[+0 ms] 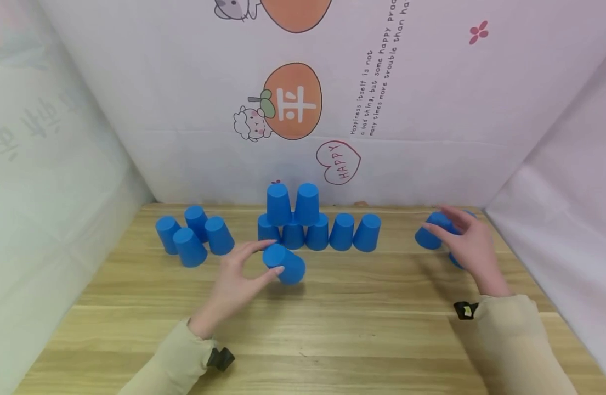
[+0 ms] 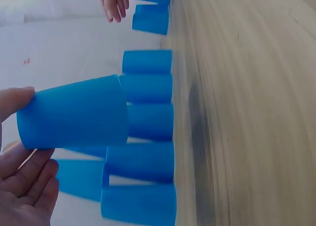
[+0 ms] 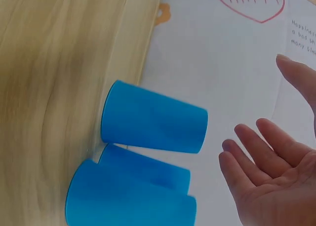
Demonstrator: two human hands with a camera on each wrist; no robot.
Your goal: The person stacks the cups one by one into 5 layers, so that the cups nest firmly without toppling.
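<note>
Over the feed, I judged the cup [image 1: 288, 266] light and best held by its narrow end, where the left hand [image 1: 239, 278] pinched it in front of the stack [image 1: 306, 210], the right hand [image 1: 469, 246] having fingers apart.

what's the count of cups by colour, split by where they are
Blue cup held in the left hand: 1
Blue cups in the upper tier: 2
Blue cups in the bottom row: 5
Blue cups in the left group: 4
Blue cups near the right hand: 3
Total: 15, all blue
</note>
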